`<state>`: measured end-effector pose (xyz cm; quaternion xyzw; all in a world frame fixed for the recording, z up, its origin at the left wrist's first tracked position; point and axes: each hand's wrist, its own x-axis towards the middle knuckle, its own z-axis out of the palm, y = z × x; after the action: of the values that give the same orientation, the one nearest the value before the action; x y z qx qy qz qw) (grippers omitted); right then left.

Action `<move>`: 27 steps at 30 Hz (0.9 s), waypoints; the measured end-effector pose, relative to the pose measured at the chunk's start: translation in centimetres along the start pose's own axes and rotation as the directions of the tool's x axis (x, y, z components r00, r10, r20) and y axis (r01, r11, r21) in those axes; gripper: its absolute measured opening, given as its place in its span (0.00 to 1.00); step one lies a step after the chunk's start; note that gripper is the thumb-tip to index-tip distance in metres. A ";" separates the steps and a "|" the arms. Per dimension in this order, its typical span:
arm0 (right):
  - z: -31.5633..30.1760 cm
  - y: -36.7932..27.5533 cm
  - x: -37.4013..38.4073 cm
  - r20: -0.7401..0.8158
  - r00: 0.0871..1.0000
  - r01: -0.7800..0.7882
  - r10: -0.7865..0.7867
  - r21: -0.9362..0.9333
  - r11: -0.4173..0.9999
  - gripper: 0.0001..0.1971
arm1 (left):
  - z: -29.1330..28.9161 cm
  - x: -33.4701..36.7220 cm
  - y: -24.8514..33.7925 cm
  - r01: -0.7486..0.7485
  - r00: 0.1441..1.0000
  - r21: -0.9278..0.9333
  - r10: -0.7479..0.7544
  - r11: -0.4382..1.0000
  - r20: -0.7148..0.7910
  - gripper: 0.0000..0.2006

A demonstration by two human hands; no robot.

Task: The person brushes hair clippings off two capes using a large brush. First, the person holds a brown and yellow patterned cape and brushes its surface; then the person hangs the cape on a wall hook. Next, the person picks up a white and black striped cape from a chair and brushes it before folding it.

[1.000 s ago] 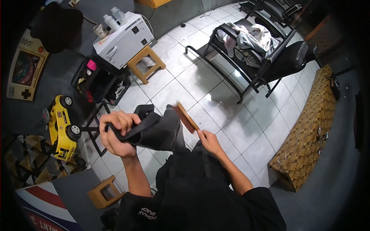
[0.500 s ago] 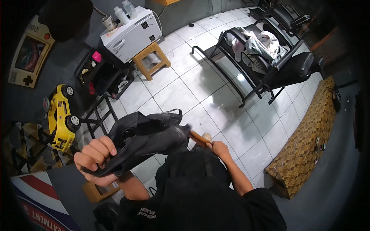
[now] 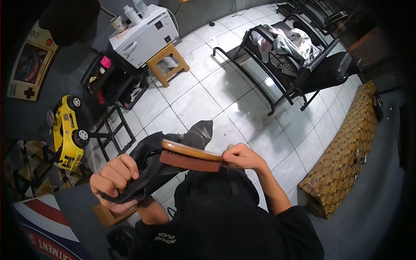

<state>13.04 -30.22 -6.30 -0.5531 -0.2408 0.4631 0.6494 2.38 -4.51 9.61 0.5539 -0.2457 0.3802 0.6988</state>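
My left hand (image 3: 116, 178) is closed in a fist round one end of a black cloth (image 3: 147, 149), which hangs bunched in folds away from the fist. My right hand (image 3: 242, 157) grips the end of a wooden brush (image 3: 186, 151) with a dense row of reddish-brown bristles. The brush lies roughly level across the view, bristles toward me, and covers part of the cloth. Whether the bristles touch the fabric, I cannot tell.
A black reclining chair (image 3: 299, 78) holding crumpled cloths stands far right. Along the right is a woven-covered bench (image 3: 336, 160). To the left are a wooden stool (image 3: 169, 65), a white cabinet (image 3: 145, 37), a black cart (image 3: 115, 84) and a yellow toy car (image 3: 69, 132).
My right hand has brought the brush up and toward the left, over the cloth, its bristles now in plain sight. The cloth's far end has swung and folded; my left fist keeps its hold.
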 end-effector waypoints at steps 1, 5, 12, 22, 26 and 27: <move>-0.4 1.8 0.6 0.011 0.991 -0.132 0.133 -0.049 0.990 0.25 | 0.4 0.2 0.1 -0.038 0.998 -0.010 0.037 0.999 -0.050 0.09; -4.0 11.0 1.0 -0.256 0.824 -0.566 0.505 -0.409 0.716 0.28 | 0.2 0.0 1.0 -0.130 0.986 0.011 0.130 0.992 -0.106 0.10; -4.9 20.9 -3.3 -0.608 0.709 -0.702 0.357 -0.655 0.279 0.31 | 0.1 -0.2 0.7 -0.029 0.991 0.066 0.037 0.997 -0.129 0.10; 4.9 -1.0 1.0 -0.147 0.987 0.056 -0.061 -0.036 0.998 0.21 | 2.1 1.5 -1.6 0.082 0.979 0.567 -0.174 0.819 0.109 0.04; 2.0 9.1 2.4 -0.365 0.931 -0.180 0.012 -0.429 0.885 0.23 | 2.0 2.8 -1.2 -0.052 0.993 0.628 0.109 0.776 -0.052 0.12; 0.6 13.3 1.9 -0.434 0.900 -0.289 0.044 -0.517 0.806 0.25 | 2.0 3.2 -1.4 -0.072 0.981 0.596 0.166 0.800 -0.103 0.11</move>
<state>8.93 -28.76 -19.06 -0.8235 -0.1786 0.3024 0.4455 5.59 -5.74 11.79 0.6962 -0.0968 0.5215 0.4837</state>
